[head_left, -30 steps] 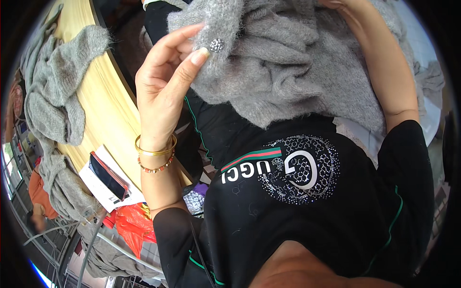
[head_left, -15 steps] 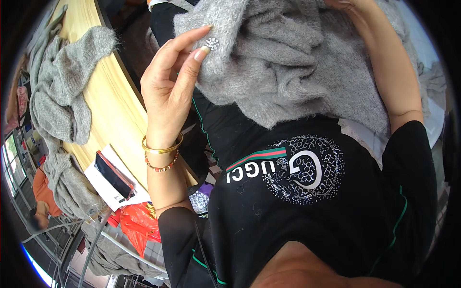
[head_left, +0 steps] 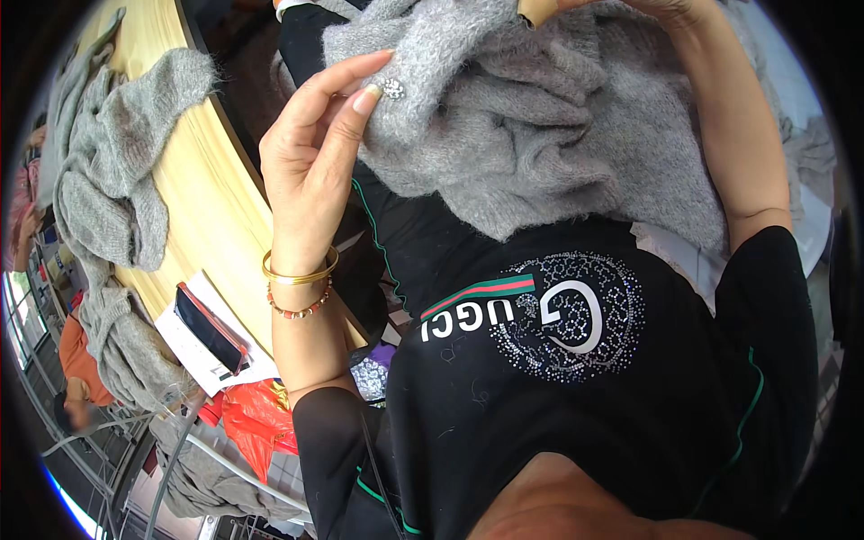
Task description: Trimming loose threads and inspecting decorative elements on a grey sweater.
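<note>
Pale wood counter at left; grey knit bunched over lap, left hand pinching edge at sparkly button; right hand cropped, grip can't tell; looks light, soft, stretchy, buttoned edge surest hold

I am in what looks like a garment workshop, with a fuzzy grey knit across my lap, more bunched grey knit pieces along a long pale wood-grained table, another greyish knit heap nearby, and a person in an orange top farther back.
</note>
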Demonstrator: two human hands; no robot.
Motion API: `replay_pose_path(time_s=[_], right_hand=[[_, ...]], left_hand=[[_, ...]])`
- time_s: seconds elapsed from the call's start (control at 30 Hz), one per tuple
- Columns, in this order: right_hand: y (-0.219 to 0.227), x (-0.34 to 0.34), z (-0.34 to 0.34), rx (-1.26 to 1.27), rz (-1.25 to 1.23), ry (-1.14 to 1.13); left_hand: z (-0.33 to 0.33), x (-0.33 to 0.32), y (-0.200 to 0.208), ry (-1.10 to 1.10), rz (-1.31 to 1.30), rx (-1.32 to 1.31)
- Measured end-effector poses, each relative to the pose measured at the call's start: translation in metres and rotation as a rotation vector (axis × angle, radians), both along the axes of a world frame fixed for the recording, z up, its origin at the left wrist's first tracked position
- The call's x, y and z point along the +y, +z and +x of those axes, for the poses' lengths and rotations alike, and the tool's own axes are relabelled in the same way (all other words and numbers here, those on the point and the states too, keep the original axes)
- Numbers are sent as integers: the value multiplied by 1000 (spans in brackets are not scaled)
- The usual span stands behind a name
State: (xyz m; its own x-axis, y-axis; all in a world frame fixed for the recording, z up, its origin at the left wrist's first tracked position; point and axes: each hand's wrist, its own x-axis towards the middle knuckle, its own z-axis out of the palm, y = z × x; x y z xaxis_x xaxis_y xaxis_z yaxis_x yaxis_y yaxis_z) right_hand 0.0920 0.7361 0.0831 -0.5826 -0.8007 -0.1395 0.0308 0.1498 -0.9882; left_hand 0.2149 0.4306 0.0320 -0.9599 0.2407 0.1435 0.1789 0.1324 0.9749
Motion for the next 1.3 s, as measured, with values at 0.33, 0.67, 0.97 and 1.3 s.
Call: replay_pose_path(time_s=[0.33,0.67,0.97,1.3], right_hand=[[-2,-2,-1,-24,-13,25],[-13,-2,-4,-88,142,53],[-58,-17,-12,2,402,94],[-4,-47,36,109,-13,26]], left_hand=[[1,1,3,-22,29,-4],[4,8,-3,112,181,-6],[-3,2,-6,120,-135,486],[-5,2,-8,171,-167,597]])
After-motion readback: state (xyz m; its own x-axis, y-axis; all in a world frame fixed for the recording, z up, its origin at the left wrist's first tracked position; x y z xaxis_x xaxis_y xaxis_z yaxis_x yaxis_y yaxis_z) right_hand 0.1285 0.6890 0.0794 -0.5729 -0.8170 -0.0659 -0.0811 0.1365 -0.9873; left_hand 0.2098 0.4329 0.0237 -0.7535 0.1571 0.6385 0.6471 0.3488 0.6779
